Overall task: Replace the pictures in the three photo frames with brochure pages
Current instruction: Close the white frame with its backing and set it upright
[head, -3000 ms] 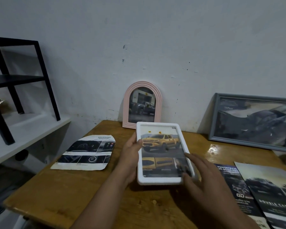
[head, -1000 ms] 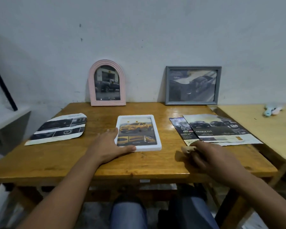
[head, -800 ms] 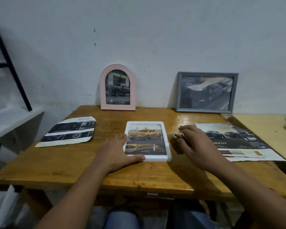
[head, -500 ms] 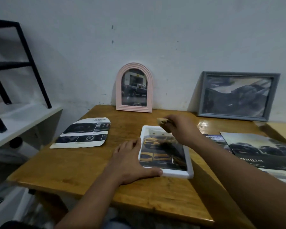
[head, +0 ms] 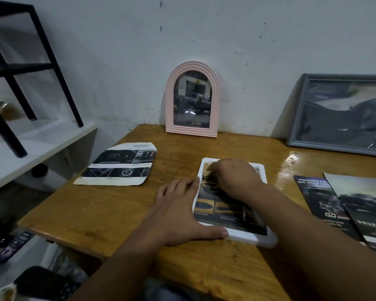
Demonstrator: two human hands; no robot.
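Note:
A white photo frame [head: 251,237] lies flat on the wooden table [head: 109,211], showing a yellow-truck brochure page. My left hand [head: 178,209] rests flat against its left edge, thumb along the front rim. My right hand [head: 232,175] sits over the frame's upper part, fingers curled round a small beige wad [head: 207,170] pressed on the glass. A pink arched frame [head: 193,98] and a grey frame [head: 341,114] lean on the wall, each with a truck picture.
A cut brochure page [head: 119,164] lies at the table's left. More brochure sheets [head: 343,205] lie at the right edge. A white shelf [head: 30,146] with a black metal rack [head: 30,66] stands to the left. The wall is right behind the table.
My right hand picked up a small beige wad from the right side of the table and carried it over the white frame's top. My left hand stayed beside the frame.

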